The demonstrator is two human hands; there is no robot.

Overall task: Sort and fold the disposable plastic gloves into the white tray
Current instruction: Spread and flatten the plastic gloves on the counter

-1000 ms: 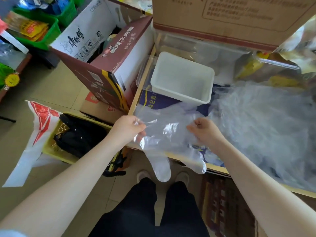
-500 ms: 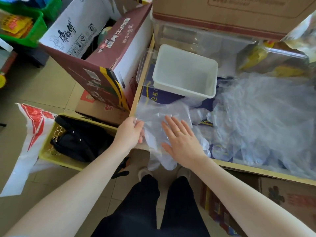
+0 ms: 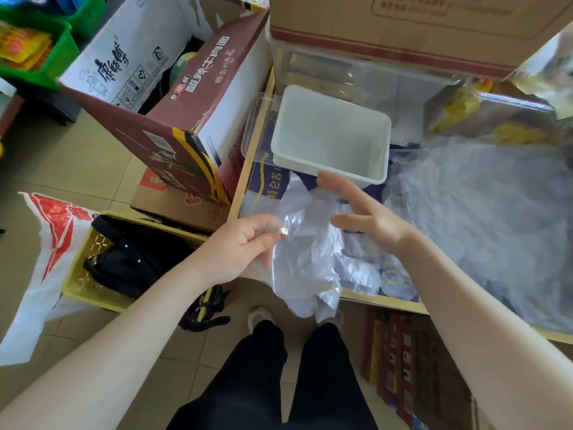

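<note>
Two bare arms reach forward, hands close together.

The left hand [image 3: 240, 248] has its fingers curled in, and its thumb and fingertips pinch a thin clear glove [image 3: 305, 259]. The right hand [image 3: 366, 212] is held up beside it with straight, spread fingers, palm turned toward the left hand, touching the glove lightly. Two legs in black stand below.

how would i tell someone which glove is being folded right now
Start at the white tray on the wooden-edged table. Just in front of it, between the two hands, hangs one clear plastic glove, pinched by the left hand. Unlike the big pile of gloves lying to the right, it is lifted and drapes over the table edge.
</note>
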